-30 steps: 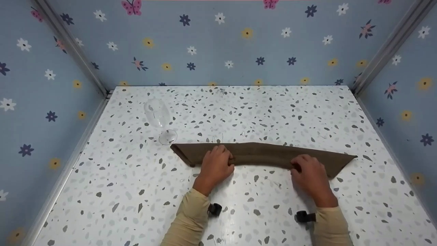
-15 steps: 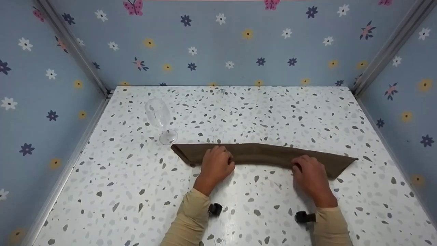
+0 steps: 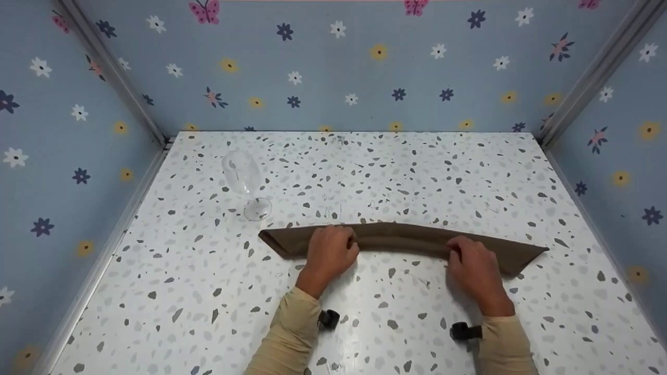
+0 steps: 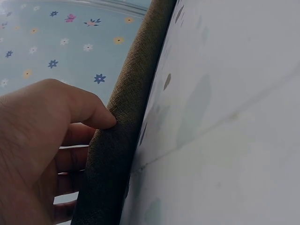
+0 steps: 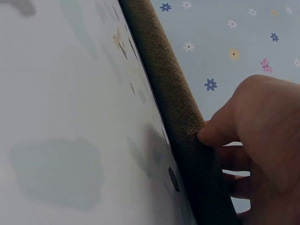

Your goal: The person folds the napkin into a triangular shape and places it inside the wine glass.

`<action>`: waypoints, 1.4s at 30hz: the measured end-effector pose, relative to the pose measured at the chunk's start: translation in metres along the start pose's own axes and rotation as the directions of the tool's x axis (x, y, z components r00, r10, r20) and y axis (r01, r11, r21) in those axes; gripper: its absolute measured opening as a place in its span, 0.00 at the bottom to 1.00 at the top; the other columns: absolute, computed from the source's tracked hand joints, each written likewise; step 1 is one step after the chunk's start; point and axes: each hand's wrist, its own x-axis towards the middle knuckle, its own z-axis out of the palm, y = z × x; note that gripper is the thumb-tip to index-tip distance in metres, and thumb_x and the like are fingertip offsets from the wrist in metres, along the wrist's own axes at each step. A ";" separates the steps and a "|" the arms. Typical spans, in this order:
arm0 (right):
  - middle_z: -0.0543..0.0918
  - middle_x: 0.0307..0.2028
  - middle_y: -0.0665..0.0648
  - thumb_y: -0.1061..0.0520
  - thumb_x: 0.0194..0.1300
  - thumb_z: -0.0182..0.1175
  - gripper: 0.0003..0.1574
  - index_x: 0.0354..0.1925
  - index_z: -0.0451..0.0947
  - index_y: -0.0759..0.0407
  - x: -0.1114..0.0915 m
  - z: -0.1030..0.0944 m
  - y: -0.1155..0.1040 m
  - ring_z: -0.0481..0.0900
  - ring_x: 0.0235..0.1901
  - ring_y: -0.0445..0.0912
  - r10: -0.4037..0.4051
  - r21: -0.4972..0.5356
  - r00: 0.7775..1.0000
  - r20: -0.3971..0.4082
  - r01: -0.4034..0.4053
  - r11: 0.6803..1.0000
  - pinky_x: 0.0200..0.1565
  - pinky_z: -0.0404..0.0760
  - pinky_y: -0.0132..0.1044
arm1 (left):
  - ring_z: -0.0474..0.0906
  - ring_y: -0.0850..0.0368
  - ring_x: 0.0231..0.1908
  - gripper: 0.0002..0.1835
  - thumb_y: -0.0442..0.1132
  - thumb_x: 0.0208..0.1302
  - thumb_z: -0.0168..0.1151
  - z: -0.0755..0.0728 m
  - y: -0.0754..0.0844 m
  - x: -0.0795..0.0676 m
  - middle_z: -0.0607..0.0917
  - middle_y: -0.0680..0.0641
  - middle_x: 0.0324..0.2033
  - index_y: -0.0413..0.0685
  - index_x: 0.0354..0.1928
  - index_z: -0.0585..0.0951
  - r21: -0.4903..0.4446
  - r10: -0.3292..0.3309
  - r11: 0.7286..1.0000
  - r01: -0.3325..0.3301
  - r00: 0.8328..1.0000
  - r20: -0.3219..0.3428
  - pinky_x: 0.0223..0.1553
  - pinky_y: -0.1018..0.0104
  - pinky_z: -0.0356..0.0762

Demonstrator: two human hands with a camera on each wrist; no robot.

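Observation:
A brown cloth napkin (image 3: pixel 401 237), folded into a long slanted-ended band, lies across the table and bows slightly in the middle. My left hand (image 3: pixel 329 253) holds it left of centre; in the left wrist view the thumb presses the rounded cloth edge (image 4: pixel 126 98) while the other fingers go behind it. Toward the right end, my right hand (image 3: pixel 474 268) pinches the same band. The right wrist view has that thumb on the cloth roll (image 5: pixel 173 93), fingertips hidden on the far side. A clear stemmed glass (image 3: pixel 242 172) is beyond the napkin's left end, apart from both hands.
The speckled white table (image 3: pixel 391 338) is bounded by blue flowered panels (image 3: pixel 333 67) at the back and both sides. Black wrist-camera mounts (image 3: pixel 329 319) stick out from the inner side of each tan sleeve (image 3: pixel 289 333).
The napkin's far edge has come slightly nearer to me, and its left end has dropped lower in view. Both hands stay almost in place on it. The glass has not moved.

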 end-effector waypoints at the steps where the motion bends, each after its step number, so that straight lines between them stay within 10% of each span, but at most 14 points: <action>1: 0.83 0.44 0.64 0.61 0.70 0.55 0.13 0.50 0.79 0.63 0.000 0.000 0.000 0.78 0.49 0.63 0.015 0.006 1.000 0.003 -0.015 1.000 0.56 0.67 0.64 | 0.81 0.54 0.25 0.05 0.35 0.56 0.63 0.000 0.000 0.000 0.85 0.51 0.24 0.48 0.28 0.86 -0.004 0.001 1.000 -0.001 1.000 -0.003 0.33 0.56 0.78; 10: 0.81 0.35 0.58 0.63 0.64 0.58 0.03 0.38 0.77 0.60 -0.002 0.000 -0.001 0.78 0.37 0.55 -0.001 -0.006 0.999 -0.053 0.001 1.000 0.47 0.69 0.61 | 0.75 0.54 0.19 0.05 0.32 0.55 0.61 0.003 -0.002 -0.001 0.79 0.54 0.17 0.51 0.27 0.79 0.004 0.019 1.000 -0.019 0.999 -0.036 0.27 0.55 0.74; 42: 0.81 0.56 0.64 0.64 0.62 0.63 0.17 0.51 0.83 0.64 -0.003 0.000 0.003 0.76 0.55 0.65 -0.062 -0.044 0.997 -0.050 0.060 0.997 0.52 0.69 0.68 | 0.78 0.48 0.44 0.08 0.39 0.59 0.66 0.000 0.002 -0.006 0.83 0.49 0.42 0.52 0.39 0.89 0.134 -0.082 0.988 0.069 0.993 0.089 0.55 0.48 0.70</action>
